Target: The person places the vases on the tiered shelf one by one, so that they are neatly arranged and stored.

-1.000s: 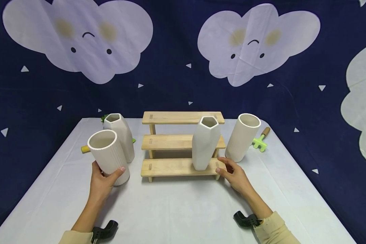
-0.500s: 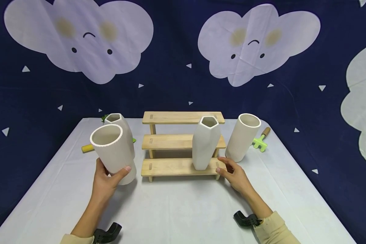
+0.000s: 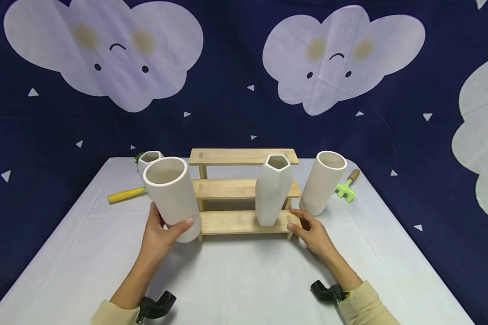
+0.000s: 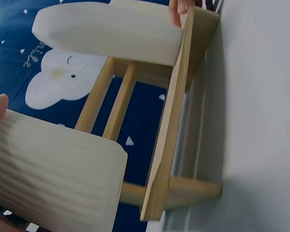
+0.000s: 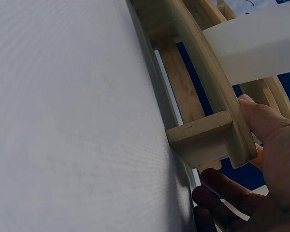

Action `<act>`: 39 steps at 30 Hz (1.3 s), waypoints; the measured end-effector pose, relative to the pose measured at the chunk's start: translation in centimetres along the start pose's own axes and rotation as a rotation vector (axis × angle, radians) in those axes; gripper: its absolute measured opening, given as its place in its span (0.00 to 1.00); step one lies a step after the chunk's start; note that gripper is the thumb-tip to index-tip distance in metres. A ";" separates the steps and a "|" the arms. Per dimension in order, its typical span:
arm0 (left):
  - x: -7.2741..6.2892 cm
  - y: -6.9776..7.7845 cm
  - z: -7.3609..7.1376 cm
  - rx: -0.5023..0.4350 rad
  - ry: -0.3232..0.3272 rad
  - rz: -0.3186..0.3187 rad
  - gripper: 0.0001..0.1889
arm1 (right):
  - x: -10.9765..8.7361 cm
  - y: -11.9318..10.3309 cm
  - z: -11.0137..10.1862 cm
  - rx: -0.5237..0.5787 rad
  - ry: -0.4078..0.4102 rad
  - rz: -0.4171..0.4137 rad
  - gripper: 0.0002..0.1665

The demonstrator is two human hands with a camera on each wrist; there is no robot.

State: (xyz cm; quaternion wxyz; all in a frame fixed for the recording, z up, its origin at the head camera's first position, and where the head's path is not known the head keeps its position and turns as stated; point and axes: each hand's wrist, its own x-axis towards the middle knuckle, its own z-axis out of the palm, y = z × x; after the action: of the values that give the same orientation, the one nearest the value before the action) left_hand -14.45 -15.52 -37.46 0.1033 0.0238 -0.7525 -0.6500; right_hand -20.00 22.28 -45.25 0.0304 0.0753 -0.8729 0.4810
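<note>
My left hand [image 3: 159, 234] grips a ribbed white cylindrical vase [image 3: 175, 198], thumb across its front, held off the table, its lower part overlapping the left end of the wooden three-step shelf [image 3: 227, 222] in the head view. In the left wrist view the ribbed vase [image 4: 63, 169] tilts beside the bottom board. On that board, towards the right, a faceted white vase [image 3: 273, 192] stands upright. My right hand [image 3: 315, 234] holds the right end of the bottom board; in the right wrist view its thumb [image 5: 261, 113] lies on the board and the other fingers curl below.
Another ribbed cylindrical vase [image 3: 323, 183] stands right of the shelf, with a green toy rake [image 3: 345, 192] beside it. At the back left, a second faceted vase [image 3: 149, 157] is mostly hidden by the held one. A yellow handle [image 3: 126, 195] lies there on the white-covered table [image 3: 244, 280].
My left hand has lifted the ribbed vase and carried it rightward to the shelf's left end, uncovering more of the yellow handle. The right hand has stayed at the board's end.
</note>
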 end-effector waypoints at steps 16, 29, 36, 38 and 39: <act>1.5 0.0 3.5 -0.090 -0.107 0.063 0.42 | 0.1 0.1 0.1 0.005 0.001 -0.007 0.29; 2.2 -0.2 5.5 -0.099 -0.156 0.039 0.42 | 0.0 0.0 0.0 0.008 -0.002 -0.004 0.29; 2.4 -0.3 6.1 -0.084 -0.171 0.029 0.42 | 0.0 0.1 0.0 0.009 0.000 0.001 0.29; 2.4 -0.4 6.2 -0.077 -0.173 0.022 0.43 | 0.1 0.2 0.0 0.010 -0.002 0.000 0.29; 2.4 -0.5 6.2 -0.073 -0.173 0.018 0.43 | 0.1 0.2 0.0 0.014 -0.002 -0.002 0.29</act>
State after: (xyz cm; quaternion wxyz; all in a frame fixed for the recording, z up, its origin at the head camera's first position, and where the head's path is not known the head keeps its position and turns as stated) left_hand -18.04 -9.94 -38.44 0.0443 -0.0429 -0.7345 -0.6758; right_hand -20.10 22.38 -45.47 0.0294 0.0767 -0.8696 0.4868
